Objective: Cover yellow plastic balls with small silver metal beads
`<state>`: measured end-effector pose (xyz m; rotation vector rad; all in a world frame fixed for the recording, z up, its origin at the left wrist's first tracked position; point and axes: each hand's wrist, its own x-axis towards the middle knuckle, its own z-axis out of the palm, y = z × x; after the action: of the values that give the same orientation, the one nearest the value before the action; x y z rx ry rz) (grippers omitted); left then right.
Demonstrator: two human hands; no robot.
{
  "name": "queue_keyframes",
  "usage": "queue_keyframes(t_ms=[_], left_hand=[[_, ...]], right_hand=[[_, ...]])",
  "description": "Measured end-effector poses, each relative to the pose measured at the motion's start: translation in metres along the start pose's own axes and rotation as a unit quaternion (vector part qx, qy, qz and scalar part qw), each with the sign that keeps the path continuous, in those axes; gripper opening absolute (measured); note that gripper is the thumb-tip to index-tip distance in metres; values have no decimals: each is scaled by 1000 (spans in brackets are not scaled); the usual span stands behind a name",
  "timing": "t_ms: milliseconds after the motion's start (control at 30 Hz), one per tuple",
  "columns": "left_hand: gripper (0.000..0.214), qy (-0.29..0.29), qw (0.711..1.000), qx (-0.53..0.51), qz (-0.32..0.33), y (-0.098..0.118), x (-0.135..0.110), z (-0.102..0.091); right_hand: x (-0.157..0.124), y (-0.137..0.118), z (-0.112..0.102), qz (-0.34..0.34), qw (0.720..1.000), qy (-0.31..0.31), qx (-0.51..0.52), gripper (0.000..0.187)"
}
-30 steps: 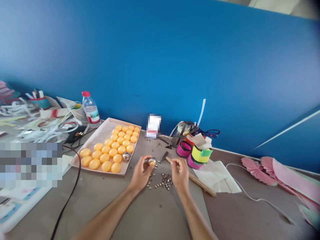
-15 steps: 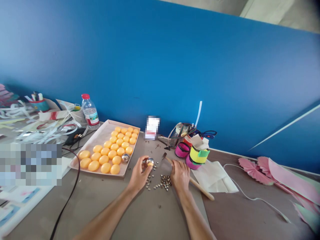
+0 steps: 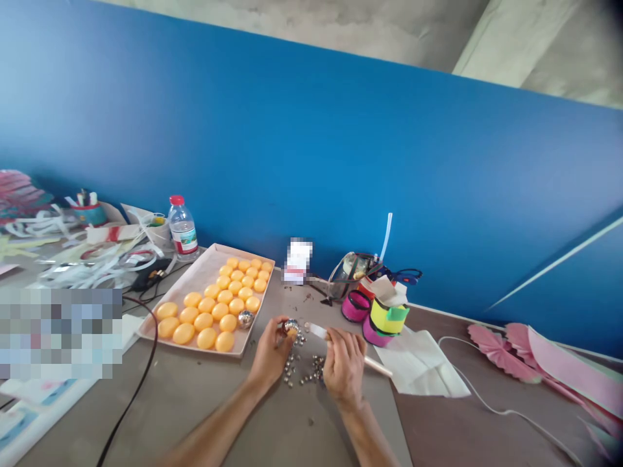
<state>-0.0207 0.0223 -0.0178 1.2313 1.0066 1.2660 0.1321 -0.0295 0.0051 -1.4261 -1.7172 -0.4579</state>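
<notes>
My left hand [image 3: 272, 347] is closed around an orange ball [image 3: 291, 328] whose upper part is covered in small silvery pieces. Opposite it, my right hand [image 3: 344, 363] grips a slim wooden-handled tool [image 3: 378, 367], its flat, pale-looking tip pointing at the ball across a small gap. A tiny piece shows near that tip, but I cannot tell whether it touches. Small shiny metal beads [image 3: 289, 373] lie scattered between my hands, and a denser pile [image 3: 317, 367] is partly hidden by my right hand.
At left, a shallow tray [image 3: 195, 347] holds several orange balls and one silvery ball [image 3: 246, 318]. A water bottle [image 3: 183, 230] stands behind it. Pink and yellow rolls [image 3: 387, 319] stand right of my hands, beside a white sheet [image 3: 423, 363]. A dark cable [image 3: 146, 370] crosses the left side.
My right hand has lifted the tool and turned it, bringing its tip toward the ball. The left hand still holds the ball. The view has tilted slightly up.
</notes>
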Motion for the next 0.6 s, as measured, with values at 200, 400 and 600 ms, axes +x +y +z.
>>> queue_keyframes(t_ms=[200,400,600], left_hand=[[38,11,1000,-4,7,-5,3,-3],[36,16,1000,-5,7,-11,6,-2],[35,17,1000,5,10,-7,6,-1]], right_hand=[[1,-1,0,-6,1000,2,3,26],[0,-3,3,-25,999,-26,-6,26],[-3,-5,5,-16,1000,5,-22,26]])
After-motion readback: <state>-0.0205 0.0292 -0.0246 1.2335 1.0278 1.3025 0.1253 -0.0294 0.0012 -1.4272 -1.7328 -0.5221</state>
